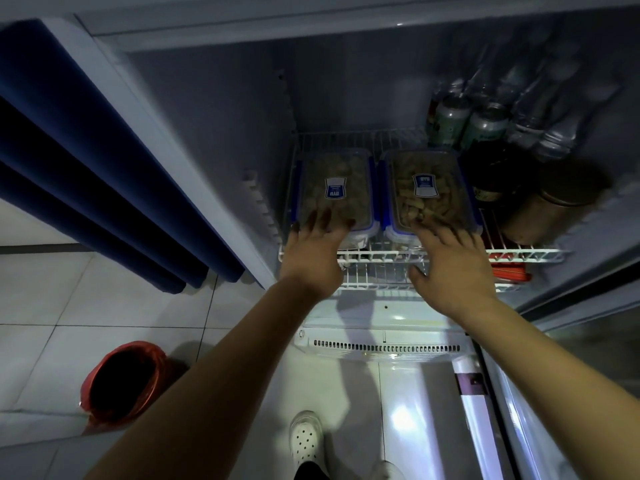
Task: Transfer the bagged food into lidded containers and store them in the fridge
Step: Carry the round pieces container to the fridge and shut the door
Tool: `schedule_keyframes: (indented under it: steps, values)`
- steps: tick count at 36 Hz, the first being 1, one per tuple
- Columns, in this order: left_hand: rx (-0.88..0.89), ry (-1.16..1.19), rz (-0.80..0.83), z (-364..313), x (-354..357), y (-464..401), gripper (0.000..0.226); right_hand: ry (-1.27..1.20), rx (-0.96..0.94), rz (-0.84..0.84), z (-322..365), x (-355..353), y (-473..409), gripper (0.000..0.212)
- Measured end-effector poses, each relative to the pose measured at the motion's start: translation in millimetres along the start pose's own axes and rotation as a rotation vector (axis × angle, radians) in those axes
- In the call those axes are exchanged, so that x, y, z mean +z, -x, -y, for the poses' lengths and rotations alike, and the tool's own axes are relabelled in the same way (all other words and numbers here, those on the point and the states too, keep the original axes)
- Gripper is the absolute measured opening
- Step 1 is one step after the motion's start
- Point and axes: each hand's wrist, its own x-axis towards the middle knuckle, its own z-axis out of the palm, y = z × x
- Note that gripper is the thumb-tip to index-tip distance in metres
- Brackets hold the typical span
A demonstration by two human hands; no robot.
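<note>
My left hand [313, 252] and right hand [450, 261] lie flat and spread, gripping nothing, fingertips on the near ends of the two lidded containers [334, 190] [429, 192] on the wire shelf [381, 254]. I'd push both evenly, keeping them side by side and clear of the cans [467, 123].

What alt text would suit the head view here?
Two open hands, left hand and right hand, rest their fingertips on two lidded containers of food, left container and right container, side by side on a wire fridge shelf. Cans and bottles stand behind on the right.
</note>
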Motion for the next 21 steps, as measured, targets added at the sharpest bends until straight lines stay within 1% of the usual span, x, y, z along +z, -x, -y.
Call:
schedule_keyframes:
  steps: [3, 6, 13, 17, 21]
  values:
    - [0.014, 0.012, -0.047, -1, 9, 14, 0.09, -0.023, 0.004, -0.008, 1, -1, 0, 0.066]
    - [0.022, 0.025, -0.065, -2, 13, 21, 0.095, -0.009, -0.001, -0.006, 0, -1, 2, 0.066]
    - [0.008, 0.012, -0.047, -4, 13, 20, 0.095, -0.073, -0.01, -0.009, -2, -1, 2, 0.067]
    - [0.031, 0.008, -0.057, -1, 14, 21, 0.095, -0.089, -0.027, -0.002, -6, 2, 1, 0.067]
    - [0.047, -0.036, -0.03, -1, 9, 20, 0.096, -0.169, -0.05, -0.004, -12, 4, 2, 0.069]
